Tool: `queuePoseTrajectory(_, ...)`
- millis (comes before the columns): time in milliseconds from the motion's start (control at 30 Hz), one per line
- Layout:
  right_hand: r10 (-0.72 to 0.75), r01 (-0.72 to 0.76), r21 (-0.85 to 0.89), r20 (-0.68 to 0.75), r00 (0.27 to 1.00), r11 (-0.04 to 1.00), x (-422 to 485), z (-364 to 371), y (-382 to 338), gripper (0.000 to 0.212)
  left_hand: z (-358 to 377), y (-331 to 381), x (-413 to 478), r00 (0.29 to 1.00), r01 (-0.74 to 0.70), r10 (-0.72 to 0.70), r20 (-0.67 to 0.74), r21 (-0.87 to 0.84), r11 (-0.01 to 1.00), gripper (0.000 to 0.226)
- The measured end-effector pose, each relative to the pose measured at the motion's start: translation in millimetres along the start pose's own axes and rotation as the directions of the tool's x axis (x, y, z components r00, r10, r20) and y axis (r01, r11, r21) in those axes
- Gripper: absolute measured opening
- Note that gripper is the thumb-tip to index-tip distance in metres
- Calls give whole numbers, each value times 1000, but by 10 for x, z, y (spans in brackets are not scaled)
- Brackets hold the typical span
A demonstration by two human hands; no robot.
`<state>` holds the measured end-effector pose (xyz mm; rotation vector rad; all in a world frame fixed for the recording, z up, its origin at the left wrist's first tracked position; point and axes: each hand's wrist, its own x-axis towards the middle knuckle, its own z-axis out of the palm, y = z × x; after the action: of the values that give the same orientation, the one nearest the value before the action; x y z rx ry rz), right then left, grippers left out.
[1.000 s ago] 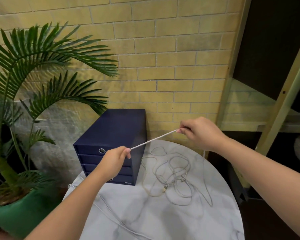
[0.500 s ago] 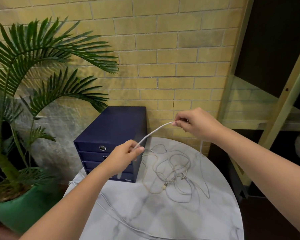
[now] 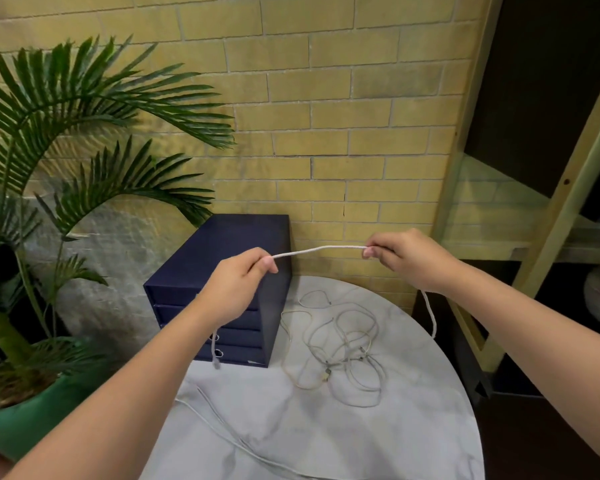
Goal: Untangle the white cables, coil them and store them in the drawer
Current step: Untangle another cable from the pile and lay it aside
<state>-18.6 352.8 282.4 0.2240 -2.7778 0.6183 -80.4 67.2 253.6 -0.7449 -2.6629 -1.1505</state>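
Head view: the left hand (image 3: 238, 289) has risen from low against the drawer unit (image 3: 229, 244) to its top front corner. It is now almost level with the right hand (image 3: 409, 258), which stays right of the unit. Both pinch the one white cable (image 3: 319, 250) between thumb and curled fingers. The span between them, taut and sloping a second ago, now bows gently upward. I judge the freed cable is being fed through the hands to begin a coil (nothing is looped yet).

One tail drops from the left hand before the unit's drawers, its plug (image 3: 217, 364) near the bottom drawer. The other tail falls from the right hand, well right of the unit.

Counted:
- two hands and one held cable;
- one tangle (image 3: 343, 348) on the counter (image 3: 326, 438) just right of the unit (strands too mixed to number);
- one loose strand (image 3: 239, 443) in front of the unit;
- one unit with four closed drawers;
- one palm (image 3: 84, 133) left of it, in one green pot (image 3: 32, 420).
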Motion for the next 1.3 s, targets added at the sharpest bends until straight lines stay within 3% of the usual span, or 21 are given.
queuePoseTrajectory(133,-36,36,6,29,999,999,31,47,-87,21,56,143,-6,995,-19,19,97,-2,1000,22)
queuePoseTrajectory(267,-67,69,-24,60,996,997,65,77,-224,26,128,312,36,989,-139,136,64,37,990,23)
queuePoseTrajectory(433,-183,199,-267,82,980,943,66,124,-444,24,183,381,57,974,-221,219,62,33,975,24)
queuePoseTrajectory(533,-185,220,-393,126,975,893,56,145,-507,25,191,376,69,966,-256,249,74,121,959,24)
queuePoseTrajectory(733,-236,304,-460,199,951,835,5,236,-560,25,130,366,67,938,-345,306,163,340,875,22)
queuePoseTrajectory(900,-165,267,-218,398,903,939,17,230,-595,21,108,289,82,915,-404,358,189,396,825,25)
queuePoseTrajectory(1000,-144,199,-84,433,890,976,22,212,-571,24,121,284,81,911,-412,369,185,345,843,20)
queuePoseTrajectory(1133,-68,123,-140,348,935,982,-25,77,-356,25,-51,134,81,950,-313,289,123,322,893,25)
queuePoseTrajectory(1300,2,71,-228,305,952,971,-61,-91,-150,30,-96,-142,-42,957,-283,283,65,429,858,26)
